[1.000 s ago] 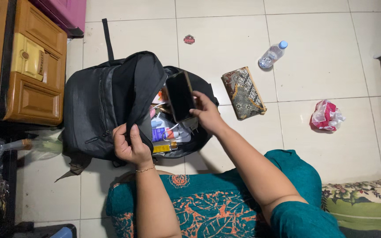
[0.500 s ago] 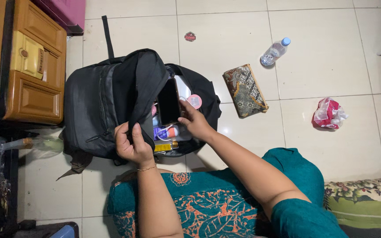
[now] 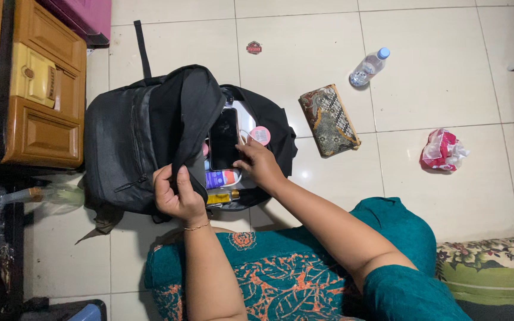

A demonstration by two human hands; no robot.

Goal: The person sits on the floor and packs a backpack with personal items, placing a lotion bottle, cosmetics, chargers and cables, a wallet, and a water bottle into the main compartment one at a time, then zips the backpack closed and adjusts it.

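A black backpack (image 3: 120, 148) lies open on the tiled floor in front of me. My left hand (image 3: 176, 193) grips the edge of its flap and holds the opening apart. My right hand (image 3: 260, 163) holds a black phone (image 3: 224, 138) by its lower end, and the phone sits upright inside the opening. Inside the bag I see a round pink-lidded container (image 3: 259, 134), a tube with a red and purple label (image 3: 221, 178) and a yellow item (image 3: 221, 197).
A patterned brown pouch (image 3: 329, 119) lies right of the bag, a clear water bottle (image 3: 369, 66) beyond it, and a crumpled red and white wrapper (image 3: 441, 150) further right. A wooden cabinet (image 3: 37, 89) stands at left. A small round red object (image 3: 254, 47) lies on the floor.
My right hand has carried the phone from above the bag's right edge leftward and down into the opening. My left hand keeps holding the flap.
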